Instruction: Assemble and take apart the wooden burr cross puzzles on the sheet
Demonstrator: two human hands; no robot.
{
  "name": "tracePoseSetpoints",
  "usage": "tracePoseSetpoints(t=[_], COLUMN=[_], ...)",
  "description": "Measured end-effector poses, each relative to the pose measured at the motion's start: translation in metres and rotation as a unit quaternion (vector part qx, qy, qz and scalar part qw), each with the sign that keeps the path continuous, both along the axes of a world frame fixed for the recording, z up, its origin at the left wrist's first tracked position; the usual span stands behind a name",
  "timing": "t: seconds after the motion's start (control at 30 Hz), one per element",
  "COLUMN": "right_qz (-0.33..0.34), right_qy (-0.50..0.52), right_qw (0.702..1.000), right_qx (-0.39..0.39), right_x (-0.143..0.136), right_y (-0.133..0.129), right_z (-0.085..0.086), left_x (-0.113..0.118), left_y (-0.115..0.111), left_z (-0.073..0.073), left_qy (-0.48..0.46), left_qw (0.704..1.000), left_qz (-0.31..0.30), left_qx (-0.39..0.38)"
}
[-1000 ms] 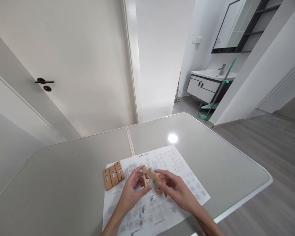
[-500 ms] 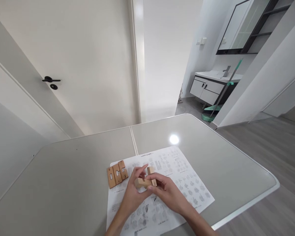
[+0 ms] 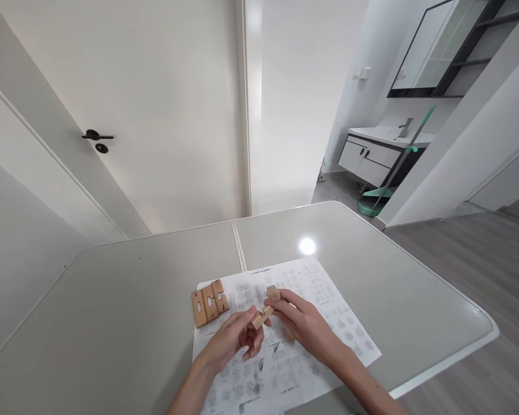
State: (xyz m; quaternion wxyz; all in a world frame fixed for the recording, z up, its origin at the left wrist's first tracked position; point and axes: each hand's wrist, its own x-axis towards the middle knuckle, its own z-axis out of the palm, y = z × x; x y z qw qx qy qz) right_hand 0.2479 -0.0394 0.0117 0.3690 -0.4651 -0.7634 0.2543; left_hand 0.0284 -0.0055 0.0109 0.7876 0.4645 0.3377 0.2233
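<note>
My left hand [image 3: 237, 337] pinches one end of a small notched wooden puzzle piece [image 3: 259, 320] between thumb and fingers. Its far end reaches the fingertips of my right hand [image 3: 300, 320]. A second pale wooden puzzle piece [image 3: 273, 293] is gripped in my right hand, its upper end sticking out above the fingers and the middle hidden by them. Whether the two pieces touch is hard to see. Both hands are above a printed sheet [image 3: 328, 305] covered with small grey diagrams.
Several flat brown wooden pieces [image 3: 210, 304] with cut-outs lie side by side on the sheet's left edge. The grey table [image 3: 125, 311] has a seam down its middle and a pale rim. Beyond are a closed door [image 3: 177, 115] and a washbasin cabinet [image 3: 372, 155].
My hands have drawn slightly apart, and the notched piece is now tilted between them. The piece in my right hand has turned and shifted right. The view has swung slightly left.
</note>
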Motion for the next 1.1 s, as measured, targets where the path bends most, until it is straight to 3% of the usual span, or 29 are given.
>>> tracePoseSetpoints(t=[0.2,0.37,0.57,0.93,1.1], right_qz=[-0.048,-0.001,0.014,-0.046,-0.045], right_qy=[0.145,0.264,0.236,0.172,0.177], right_qw=[0.985,0.949,0.949,0.973,0.970], right_qx=[-0.076,-0.172,-0.209,-0.150,-0.161], right_x=[0.005,0.005,0.003,-0.006,-0.007], right_y=[0.002,-0.002,-0.003,0.003,-0.003], right_z=[0.000,0.008,0.007,0.014,0.014], left_x=[0.006,0.009,0.011,0.012,0.013], left_y=[0.001,0.002,-0.001,-0.003,-0.002], left_z=[-0.001,-0.004,-0.007,-0.009,-0.008], left_qy=[0.070,0.128,0.174,0.109,0.117], left_qw=[0.989,0.970,0.948,0.967,0.966], left_qz=[0.095,0.136,0.205,0.161,0.175], left_qx=[0.088,0.155,0.172,0.163,0.148])
